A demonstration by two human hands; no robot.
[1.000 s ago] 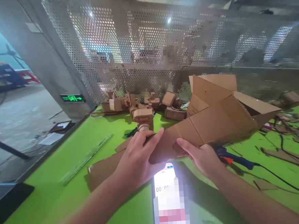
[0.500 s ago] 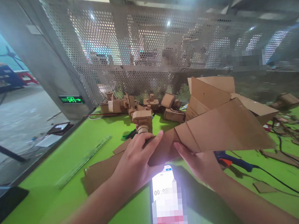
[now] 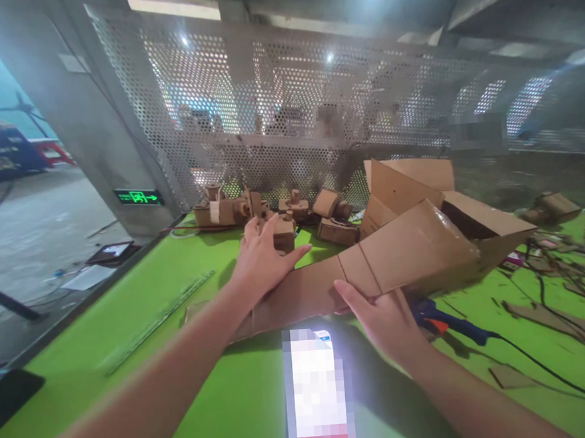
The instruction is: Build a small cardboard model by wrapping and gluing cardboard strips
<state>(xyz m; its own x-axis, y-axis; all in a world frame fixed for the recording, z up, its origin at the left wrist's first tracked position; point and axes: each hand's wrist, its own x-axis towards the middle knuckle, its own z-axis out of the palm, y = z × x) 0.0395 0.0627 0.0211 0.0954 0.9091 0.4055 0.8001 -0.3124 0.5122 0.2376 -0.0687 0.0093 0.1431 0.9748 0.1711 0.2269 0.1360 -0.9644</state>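
Observation:
A long creased strip of brown cardboard point(image 3: 307, 288) lies slanting across the view in front of me. My right hand point(image 3: 387, 322) grips its lower edge near the creases, thumb on the face and the other fingers hidden behind. Over the strip's left part is my left hand point(image 3: 262, 258), fingers spread, holding nothing. Its fingertips are nearest a small cardboard model point(image 3: 284, 231) standing behind the strip; whether they touch it I cannot tell. A blue glue gun point(image 3: 453, 324) with an orange trigger lies just right of my right hand.
A lit phone point(image 3: 318, 390) lies in front on the green table point(image 3: 226, 410). To the left is a clear ruler point(image 3: 159, 322). Several cardboard models point(image 3: 338, 229) line the back, beside an open cardboard box point(image 3: 493, 221). Scraps point(image 3: 567, 276) and the glue gun's cord spread on the right.
My left hand has let go of the cardboard and moved up and away, its fingers spreading. The strip's right end has tilted and turned in my right hand.

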